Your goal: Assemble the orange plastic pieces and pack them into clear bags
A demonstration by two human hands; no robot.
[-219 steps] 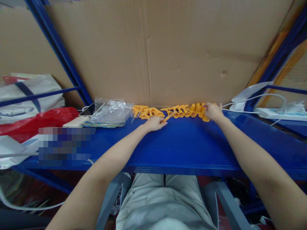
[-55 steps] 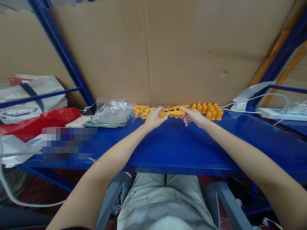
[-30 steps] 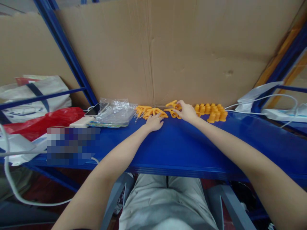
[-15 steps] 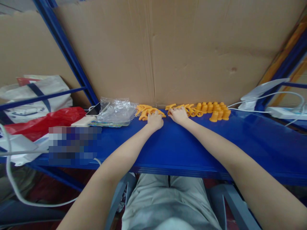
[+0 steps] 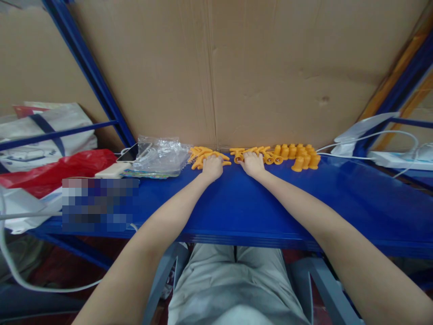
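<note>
My left hand [image 5: 212, 169] rests at a pile of orange curved, branched plastic pieces [image 5: 199, 152], with its fingers curled over one piece whose tip shows to the right of the hand. Metal, chain-like or threaded bits stick out at the pile's left side. Beside it, my right hand [image 5: 253, 166] lies over a row of orange pieces with handles and round flared ends [image 5: 277, 160]. Its fingers point forward and sit a little apart, the thumb held off to the left. Fingertips of both hands are partly hidden among the pieces.
Several orange flared cylinders [image 5: 297, 163] stand upright to the right. Clear plastic bags [image 5: 162, 160], a phone [image 5: 130, 153] and a white block [image 5: 112, 170] lie at left on the blue table [image 5: 237, 207]. Cardboard [image 5: 270, 67] walls the back; white cables run at both sides.
The view has shifted slightly. My right hand has moved a little to the right over the row, and its fingers show more. My left hand stays at its pile.
</note>
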